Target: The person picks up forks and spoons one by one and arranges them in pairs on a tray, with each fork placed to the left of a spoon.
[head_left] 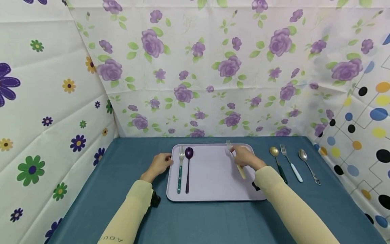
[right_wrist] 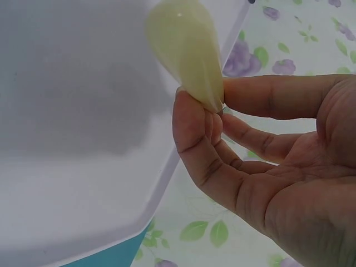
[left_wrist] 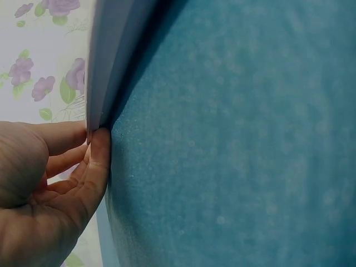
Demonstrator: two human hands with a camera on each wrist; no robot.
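A pale lilac tray [head_left: 210, 176] lies on the blue cloth. My left hand [head_left: 159, 163] pinches its left rim; the left wrist view shows thumb and fingers on either side of the tray edge [left_wrist: 105, 67]. Over the tray's right part, my right hand [head_left: 246, 158] holds a fork with a cream handle [head_left: 241, 172] between thumb and fingers. In the right wrist view the cream handle [right_wrist: 186, 47] points away from the fingertips, and the tines are out of sight. On the tray's left side lie a fork with a teal handle [head_left: 180, 173] and a dark purple spoon [head_left: 189, 154], side by side.
Right of the tray, on the cloth, lie a gold spoon with a dark green handle [head_left: 274, 151], a fork with a pale blue-white handle [head_left: 295, 171] and a silver spoon [head_left: 303, 156]. Patterned sheets [head_left: 207, 78] stand behind and at both sides of the blue table [head_left: 195, 223].
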